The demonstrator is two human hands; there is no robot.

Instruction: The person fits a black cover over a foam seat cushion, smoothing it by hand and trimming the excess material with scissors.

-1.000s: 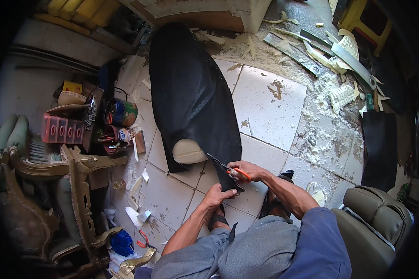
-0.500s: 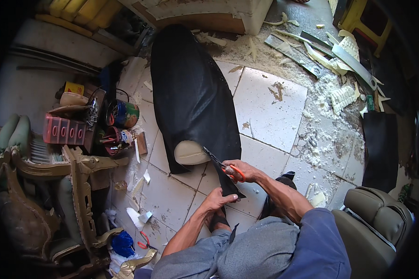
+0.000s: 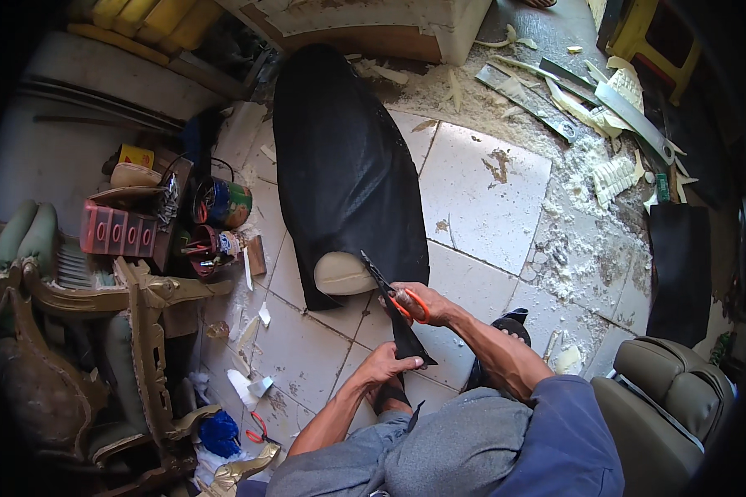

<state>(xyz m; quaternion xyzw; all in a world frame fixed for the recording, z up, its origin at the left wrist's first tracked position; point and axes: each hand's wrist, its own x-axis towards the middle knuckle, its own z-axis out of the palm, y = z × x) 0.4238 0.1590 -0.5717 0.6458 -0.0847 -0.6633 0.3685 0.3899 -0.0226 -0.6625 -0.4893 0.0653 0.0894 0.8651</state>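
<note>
The tiled floor (image 3: 481, 178) takes up most of your view, littered with pale foam crumbs toward your right. On it lies the long black seat cover (image 3: 340, 166), stretched over a cushion whose beige foam end (image 3: 344, 275) shows bare at the edge nearest you. A carved wooden chair frame (image 3: 149, 331) stands at your left, with paint tins (image 3: 222, 203) behind it.

From the cover's near edge a narrow black strip (image 3: 406, 335) runs down toward you. Your left hand (image 3: 387, 364) pinches its lower end and pulls it taut, seemingly so the material stays flat for the blades. Your right hand (image 3: 423, 305) is curled through the orange handles of the scissors (image 3: 389, 288), whose blades point up along the strip toward the foam end; I cannot tell how far they are parted. A second pair of red-handled scissors (image 3: 259, 431) lies well apart by the chair.
</note>
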